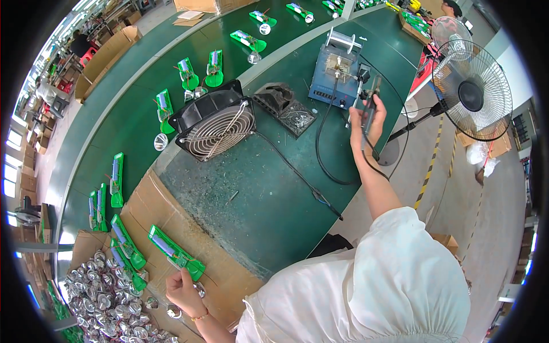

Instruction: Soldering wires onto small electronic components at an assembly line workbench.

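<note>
the worktop's point(269, 200) right edge runs close by my right forearm. between the cardboard point(160, 197) and the blue soldering station point(330, 86) i have open room, strewn with crumbs; a heap of silver lamp cups point(111, 297) crowds the left. the green case point(171, 248) lies on the cardboard, long axis slanting, narrow end pointing up-left, rounded end at my left grip point(184, 292). those fingers are bunched narrow; what they pinch is hidden, so i cannot tell. my right grip point(368, 122) holds a soldering iron point(376, 88), its tip hard to make out.
</note>
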Demonstrator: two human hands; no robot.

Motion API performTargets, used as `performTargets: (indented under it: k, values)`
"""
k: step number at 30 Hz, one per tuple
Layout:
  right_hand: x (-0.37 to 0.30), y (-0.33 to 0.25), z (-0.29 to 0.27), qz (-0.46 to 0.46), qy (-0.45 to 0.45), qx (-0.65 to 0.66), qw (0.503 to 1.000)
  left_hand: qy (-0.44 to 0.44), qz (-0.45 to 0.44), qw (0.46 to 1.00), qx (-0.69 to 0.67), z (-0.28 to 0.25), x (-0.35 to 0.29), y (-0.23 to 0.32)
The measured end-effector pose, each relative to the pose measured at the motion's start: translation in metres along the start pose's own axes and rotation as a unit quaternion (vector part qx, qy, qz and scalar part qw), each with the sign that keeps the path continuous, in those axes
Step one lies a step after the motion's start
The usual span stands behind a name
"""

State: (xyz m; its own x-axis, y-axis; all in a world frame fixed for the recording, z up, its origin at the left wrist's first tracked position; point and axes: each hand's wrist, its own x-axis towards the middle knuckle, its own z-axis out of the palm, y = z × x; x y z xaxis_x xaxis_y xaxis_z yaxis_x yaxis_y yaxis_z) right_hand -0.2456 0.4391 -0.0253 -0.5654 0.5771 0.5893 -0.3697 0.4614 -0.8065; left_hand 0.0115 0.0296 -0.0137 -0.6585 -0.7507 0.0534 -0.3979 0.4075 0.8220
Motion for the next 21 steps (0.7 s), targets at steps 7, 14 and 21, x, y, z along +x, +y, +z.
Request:
performTargets:
  k: [7, 14, 21]
  values:
    - [0.000, 0.006, 0.023, -0.071, -0.020, -0.211, 0.975, 0.004, -0.002, 1.000, 0.003, -0.003, -0.003, -0.005]
    - [0.005, 0.013, 0.027, -0.118, -0.015, -0.237, 0.964, -0.004, -0.005, 1.000, -0.002, -0.003, -0.002, -0.004]
    - [0.004, 0.011, 0.030, -0.161, -0.017, -0.239, 0.957, 0.002, 0.000, 1.000, -0.002, -0.003, -0.002, -0.010]
